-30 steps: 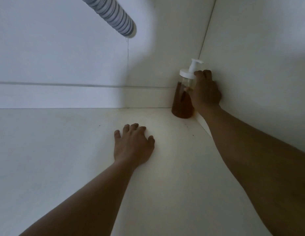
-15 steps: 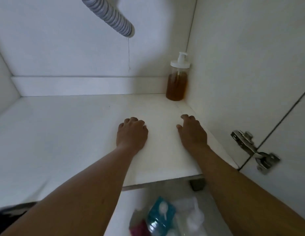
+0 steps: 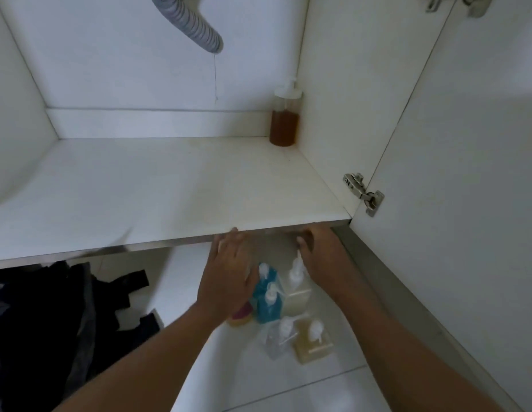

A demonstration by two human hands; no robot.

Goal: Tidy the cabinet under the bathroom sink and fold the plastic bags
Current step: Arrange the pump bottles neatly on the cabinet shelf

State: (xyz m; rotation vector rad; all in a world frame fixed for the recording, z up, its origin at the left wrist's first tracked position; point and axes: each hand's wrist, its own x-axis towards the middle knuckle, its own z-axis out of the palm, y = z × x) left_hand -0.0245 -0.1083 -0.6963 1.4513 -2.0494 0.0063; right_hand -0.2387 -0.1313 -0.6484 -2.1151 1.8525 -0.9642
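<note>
Bottom of frame: white floor tiles point(image 3: 288, 391), both forearms reaching in.

Lower left: heap of black plastic bags point(image 3: 50, 307) on the floor, crumpled, handles splayed, not yet folded. Judged light, limp and slippery. Best taken by the handles or a bottom corner, then smoothed flat on the tiles before folding.

Lower centre: cluster of pump bottles point(image 3: 288, 316) standing on the floor just in front of the cabinet: two blue, one pale, one clear, one amber. A pink-and-yellow item beside them is partly hidden, cannot identify. Bottles probably rigid, weighty if full, tippy at the pumps. Grasp round the body, not the pump head.

Centre: left hand point(image 3: 229, 272) flat, fingers straight, holding nothing, over the blue bottles. Right hand point(image 3: 321, 254) empty, fingers loosely bent, above the pale bottle near the cabinet's front edge. Blurred, contact uncertain.

Beyond: cabinet floor point(image 3: 169, 188), white, faintly stained. At its far right corner, one amber pump bottle point(image 3: 284, 120) stands upright beside the side wall.

Top centre: grey corrugated drain hose point(image 3: 190, 22) hangs into the space and could snag tall bottles set beneath.

Right: open cabinet door point(image 3: 467, 173), metal hinge point(image 3: 363, 193).
</note>
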